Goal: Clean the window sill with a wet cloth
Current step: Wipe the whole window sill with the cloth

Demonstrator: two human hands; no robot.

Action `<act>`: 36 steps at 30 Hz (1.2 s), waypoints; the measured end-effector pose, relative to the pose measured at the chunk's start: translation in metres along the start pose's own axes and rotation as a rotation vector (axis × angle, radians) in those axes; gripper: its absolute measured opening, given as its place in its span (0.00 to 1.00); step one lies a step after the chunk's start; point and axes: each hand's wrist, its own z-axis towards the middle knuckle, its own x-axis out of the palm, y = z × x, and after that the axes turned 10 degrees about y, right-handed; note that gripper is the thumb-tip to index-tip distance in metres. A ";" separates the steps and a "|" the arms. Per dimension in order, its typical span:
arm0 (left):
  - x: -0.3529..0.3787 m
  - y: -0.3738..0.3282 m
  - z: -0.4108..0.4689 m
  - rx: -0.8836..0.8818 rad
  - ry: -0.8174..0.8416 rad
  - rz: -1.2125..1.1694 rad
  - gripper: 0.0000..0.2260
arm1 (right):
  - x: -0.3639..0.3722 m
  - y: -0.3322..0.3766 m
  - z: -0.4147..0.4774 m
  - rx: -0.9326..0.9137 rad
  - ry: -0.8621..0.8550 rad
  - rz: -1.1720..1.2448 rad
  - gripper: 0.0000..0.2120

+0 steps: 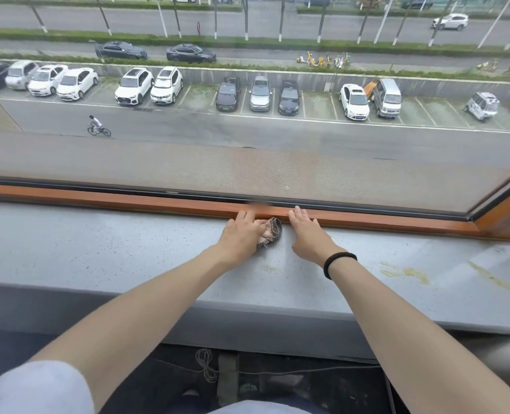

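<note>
Where the window sill (113, 252) meets the wooden frame (128, 201), one bunched cloth (273, 230) is gripped by the left hand (242, 234); the right hand (306, 234) is laid flat beside it, apparently grasping nothing.

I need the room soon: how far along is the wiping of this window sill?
Likely midway. The sill left of the hands shows no stains, though whether it was wiped is unclear. In hand: the left hand holds the bunched cloth by the window frame, with the right hand resting flat beside it. Left: yellowish stains on the right stretch.
</note>
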 end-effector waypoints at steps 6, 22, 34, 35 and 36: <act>0.004 0.031 -0.008 0.131 0.070 0.001 0.20 | 0.004 -0.005 0.001 -0.012 0.008 0.001 0.36; 0.012 -0.017 -0.004 0.151 0.101 0.083 0.14 | 0.010 -0.018 -0.001 -0.016 0.027 0.051 0.35; 0.030 -0.014 -0.020 0.241 0.160 0.107 0.14 | 0.022 -0.019 0.002 -0.025 0.035 0.076 0.35; 0.035 -0.005 -0.030 0.278 0.141 0.130 0.16 | 0.023 -0.020 0.002 -0.032 0.035 0.086 0.35; 0.038 0.004 -0.034 0.284 0.117 0.152 0.18 | 0.023 -0.021 0.002 -0.037 0.036 0.101 0.36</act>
